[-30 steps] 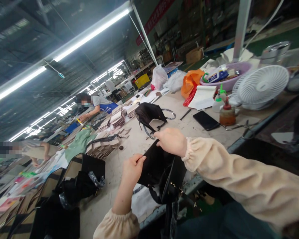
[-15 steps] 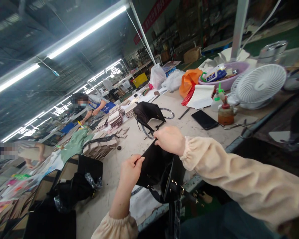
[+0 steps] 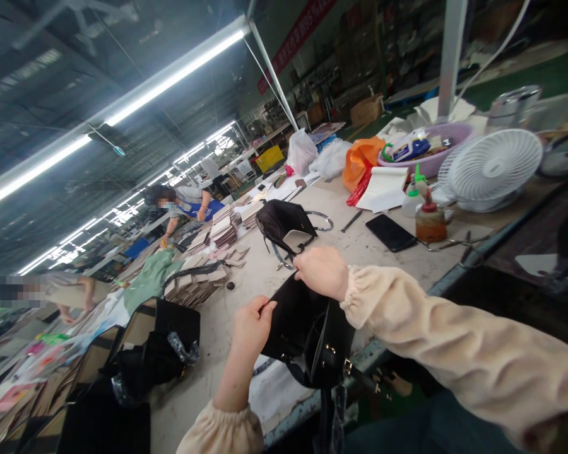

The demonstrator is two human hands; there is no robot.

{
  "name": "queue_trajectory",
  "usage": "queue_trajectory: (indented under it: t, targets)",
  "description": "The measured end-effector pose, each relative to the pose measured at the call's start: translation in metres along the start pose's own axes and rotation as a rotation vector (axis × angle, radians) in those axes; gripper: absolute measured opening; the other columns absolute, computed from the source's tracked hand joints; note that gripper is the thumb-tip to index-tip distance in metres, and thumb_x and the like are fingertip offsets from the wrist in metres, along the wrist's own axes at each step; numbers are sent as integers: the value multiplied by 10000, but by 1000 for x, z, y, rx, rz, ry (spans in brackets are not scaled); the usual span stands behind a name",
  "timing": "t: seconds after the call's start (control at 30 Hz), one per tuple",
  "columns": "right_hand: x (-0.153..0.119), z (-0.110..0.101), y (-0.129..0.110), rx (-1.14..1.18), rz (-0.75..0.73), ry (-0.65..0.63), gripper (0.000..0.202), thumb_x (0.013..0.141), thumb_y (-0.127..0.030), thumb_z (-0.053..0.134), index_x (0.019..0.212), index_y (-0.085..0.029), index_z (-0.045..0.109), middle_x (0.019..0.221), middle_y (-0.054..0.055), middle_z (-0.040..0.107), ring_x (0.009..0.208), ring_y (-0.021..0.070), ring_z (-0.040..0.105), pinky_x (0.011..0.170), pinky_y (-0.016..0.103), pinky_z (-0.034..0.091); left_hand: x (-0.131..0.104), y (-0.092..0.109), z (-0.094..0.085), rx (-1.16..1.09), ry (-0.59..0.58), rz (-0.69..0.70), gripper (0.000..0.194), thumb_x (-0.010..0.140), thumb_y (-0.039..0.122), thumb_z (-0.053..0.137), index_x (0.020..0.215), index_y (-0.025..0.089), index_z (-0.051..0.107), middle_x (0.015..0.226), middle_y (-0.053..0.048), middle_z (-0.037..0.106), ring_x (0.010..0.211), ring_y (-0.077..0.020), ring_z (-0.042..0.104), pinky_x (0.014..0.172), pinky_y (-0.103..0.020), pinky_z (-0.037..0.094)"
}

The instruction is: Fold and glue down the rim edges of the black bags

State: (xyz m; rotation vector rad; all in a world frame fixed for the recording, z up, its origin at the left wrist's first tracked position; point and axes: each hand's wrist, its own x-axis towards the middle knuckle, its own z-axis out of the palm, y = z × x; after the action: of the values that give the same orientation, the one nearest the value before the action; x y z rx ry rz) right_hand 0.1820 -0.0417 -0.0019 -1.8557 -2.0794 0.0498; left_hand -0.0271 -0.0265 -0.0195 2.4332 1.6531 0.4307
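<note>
A black handbag (image 3: 291,325) lies at the table's near edge with its mouth open, gold-coloured metal fittings on its near side. My left hand (image 3: 250,325) pinches one corner of its far rim. At the other end of that rim, my right hand (image 3: 322,271) grips the edge, its fingertips partly turned out of sight. Just beyond my right hand stands a second black bag (image 3: 284,224), with handles wrapped in clear film. More black bags (image 3: 158,347) with tan insides are grouped on the left.
Right of my hands are a black phone (image 3: 390,232), a glue bottle (image 3: 430,221), a white fan (image 3: 492,167) and a purple basin (image 3: 435,148). Stacks of cut panels (image 3: 222,227) lie farther back. Two co-workers bend over the table at left, one in a blue apron (image 3: 208,209).
Both hands keep hold of the bag's rim with hardly any movement. The whole view has shifted slightly, and the co-worker in the blue apron has moved their arms.
</note>
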Motion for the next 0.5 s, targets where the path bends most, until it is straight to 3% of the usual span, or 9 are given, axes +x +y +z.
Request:
queue_trajectory:
  t: [0.17,0.5]
  targets:
    - [2,2,1,1,8,-3,241,818,-349,565,830,-163,718,827,119,706,781,234,659,654,291,456,-2,-2,2,26,30,-14,295,834,384,477,700,183,647,542,22,525,550,-124,474,552,-226,315]
    - [3,3,2,12,23,-3,242,809,-347,579,839,-161,731,828,118,711,796,223,656,663,268,453,2,-10,-1,109,-98,-99,295,769,413,568,598,173,580,454,52,408,463,-108,406,474,-230,238]
